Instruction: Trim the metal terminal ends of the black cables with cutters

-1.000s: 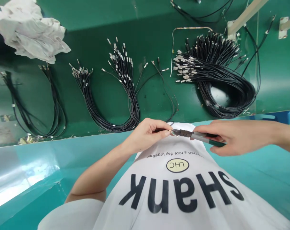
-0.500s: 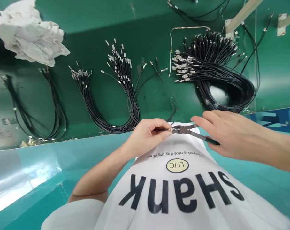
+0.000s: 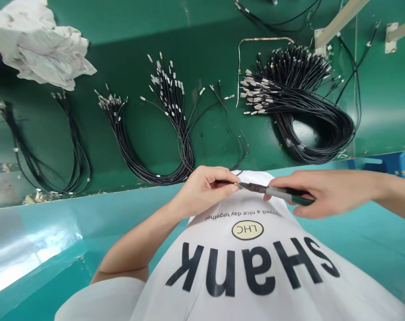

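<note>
My left hand [image 3: 211, 187] pinches the end of a thin black cable [image 3: 222, 181] between thumb and forefinger, above the front of my white shirt. Wrapped round the handles of a pair of pliers [image 3: 256, 187] is my right hand [image 3: 318, 191]. The pliers' jaws point left and meet the cable end at my left fingertips. Whether the jaws grip the end or only touch it, I cannot tell; the fingertips partly hide it.
On the green bench [image 3: 216, 147] lie a curved bundle of black cables [image 3: 155, 176], a large coiled bundle [image 3: 343, 120] at right and a smaller bundle [image 3: 77, 151] at left. A white cloth [image 3: 42, 44] is at the back left. Pale brackets [image 3: 339, 22] stand at the back right.
My right hand has turned the pliers, so they now show edge-on with their handles closer together. It sits slightly lower. My left hand has barely moved.
</note>
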Demonstrator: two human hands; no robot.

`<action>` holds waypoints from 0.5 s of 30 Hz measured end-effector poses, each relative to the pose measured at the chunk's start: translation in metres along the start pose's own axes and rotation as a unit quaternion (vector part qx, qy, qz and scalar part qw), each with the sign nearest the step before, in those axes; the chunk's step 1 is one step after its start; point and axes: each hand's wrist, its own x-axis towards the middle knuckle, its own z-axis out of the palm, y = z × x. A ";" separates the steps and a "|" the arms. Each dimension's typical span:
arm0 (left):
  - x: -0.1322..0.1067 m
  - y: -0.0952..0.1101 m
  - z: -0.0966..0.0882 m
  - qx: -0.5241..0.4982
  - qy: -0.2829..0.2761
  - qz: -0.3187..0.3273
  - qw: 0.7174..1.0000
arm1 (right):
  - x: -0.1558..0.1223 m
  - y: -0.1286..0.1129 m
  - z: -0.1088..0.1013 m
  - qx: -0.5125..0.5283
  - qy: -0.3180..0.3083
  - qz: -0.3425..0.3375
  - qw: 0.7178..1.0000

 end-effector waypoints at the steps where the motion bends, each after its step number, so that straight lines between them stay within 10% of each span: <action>1: 0.000 0.000 -0.001 -0.013 -0.002 0.000 1.000 | 0.004 0.006 -0.002 0.063 -0.031 -0.030 0.997; 8: -0.004 0.003 -0.001 -0.024 -0.015 -0.001 1.000 | 0.032 0.051 0.012 0.350 -0.174 -0.122 0.913; 12: -0.004 0.006 0.000 -0.011 0.011 -0.005 1.000 | 0.019 0.035 0.011 0.121 0.029 -0.096 0.988; 15: -0.003 0.008 0.001 -0.005 0.026 -0.022 0.999 | 0.006 0.016 0.013 -0.144 0.213 -0.024 0.966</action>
